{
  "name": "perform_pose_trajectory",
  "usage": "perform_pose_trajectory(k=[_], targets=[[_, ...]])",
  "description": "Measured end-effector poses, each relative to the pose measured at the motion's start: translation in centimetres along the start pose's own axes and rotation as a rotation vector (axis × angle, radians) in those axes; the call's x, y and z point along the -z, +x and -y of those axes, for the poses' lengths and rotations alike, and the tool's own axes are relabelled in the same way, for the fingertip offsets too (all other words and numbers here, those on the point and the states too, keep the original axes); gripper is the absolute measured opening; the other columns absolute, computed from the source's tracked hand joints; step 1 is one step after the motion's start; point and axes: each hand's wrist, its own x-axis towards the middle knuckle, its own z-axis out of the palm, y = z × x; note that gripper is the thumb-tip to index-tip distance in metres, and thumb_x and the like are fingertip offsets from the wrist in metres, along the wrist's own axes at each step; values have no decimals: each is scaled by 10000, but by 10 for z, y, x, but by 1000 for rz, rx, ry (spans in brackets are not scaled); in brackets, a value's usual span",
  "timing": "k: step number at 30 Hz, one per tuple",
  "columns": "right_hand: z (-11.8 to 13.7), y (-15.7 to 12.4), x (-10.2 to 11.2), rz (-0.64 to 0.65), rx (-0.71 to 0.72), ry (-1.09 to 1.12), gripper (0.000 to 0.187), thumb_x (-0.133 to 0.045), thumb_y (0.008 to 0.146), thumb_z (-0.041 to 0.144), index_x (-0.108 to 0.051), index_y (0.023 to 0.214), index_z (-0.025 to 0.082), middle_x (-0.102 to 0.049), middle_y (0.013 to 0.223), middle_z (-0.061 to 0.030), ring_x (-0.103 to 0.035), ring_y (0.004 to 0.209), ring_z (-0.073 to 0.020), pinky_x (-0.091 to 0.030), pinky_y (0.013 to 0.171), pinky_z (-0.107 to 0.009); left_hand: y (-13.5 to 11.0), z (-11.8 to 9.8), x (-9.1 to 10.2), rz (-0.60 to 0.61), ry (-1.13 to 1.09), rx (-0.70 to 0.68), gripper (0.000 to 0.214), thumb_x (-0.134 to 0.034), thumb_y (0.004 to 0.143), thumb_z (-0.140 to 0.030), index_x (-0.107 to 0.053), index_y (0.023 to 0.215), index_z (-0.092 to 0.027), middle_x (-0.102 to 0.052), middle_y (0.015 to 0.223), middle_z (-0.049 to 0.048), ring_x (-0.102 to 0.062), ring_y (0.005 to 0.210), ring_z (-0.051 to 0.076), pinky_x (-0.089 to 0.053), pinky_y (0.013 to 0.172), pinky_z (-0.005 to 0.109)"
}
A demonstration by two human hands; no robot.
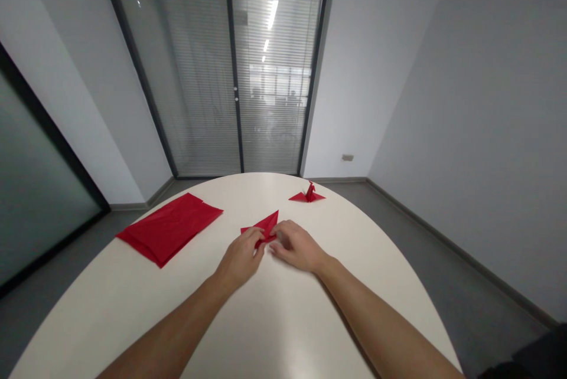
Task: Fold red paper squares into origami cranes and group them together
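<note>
A partly folded piece of red origami paper (267,224) lies at the middle of the table, with one pointed corner sticking up and away from me. My left hand (241,255) grips its near left part between thumb and fingers, covering some of it. From the right, my right hand (297,246) touches the near right edge with curled fingertips, its thumb held a little apart from the fingers. Beyond my right hand stands a finished red paper crane (309,193) with its wings spread.
A stack of red paper sheets (170,228) lies on the left of the round white table (349,249). Past the table's far edge are glass doors with blinds (274,131) and a grey wall (482,131). A dark object (531,355) shows at the lower right.
</note>
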Motion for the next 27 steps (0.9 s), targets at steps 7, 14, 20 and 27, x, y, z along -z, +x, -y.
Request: perform_pose_trajectory(k=[7,14,20,27], targets=[[-13,0,-2,-71,3,-93,299,-624,854,129,-658,1135,223,-693,1170,-65,-541,1218,-256,-366,1091,-456,2,-10,9,-27,-40,-47,203,-452,980,-184,-639,1050,-219,-666,1035,49,-636,971,196,-503,883,325],[-14,1,1,-113,-89,-107,213,-582,899,123,-701,1045,224,-735,1048,-57,-573,1182,-258,-399,1043,-441,1,-9,10,-69,26,1,183,-469,975,-200,-632,1051,-236,-683,1001,30,-646,920,193,-490,803,307],[-8,2,3,-205,-188,-172,135,-629,920,294,-693,1006,212,-734,945,-58,-636,908,-227,-445,919,-392,3,-2,9,-147,13,118,153,-506,943,-198,-639,1010,-230,-713,988,26,-674,883,199,-507,779,314],[-18,3,2,-394,-403,104,247,-691,852,437,-682,967,219,-740,916,-45,-671,838,-221,-507,806,-353,4,-2,9,-304,-139,240,143,-534,931,-276,-645,1007,-225,-731,1001,47,-685,927,228,-519,834,356]])
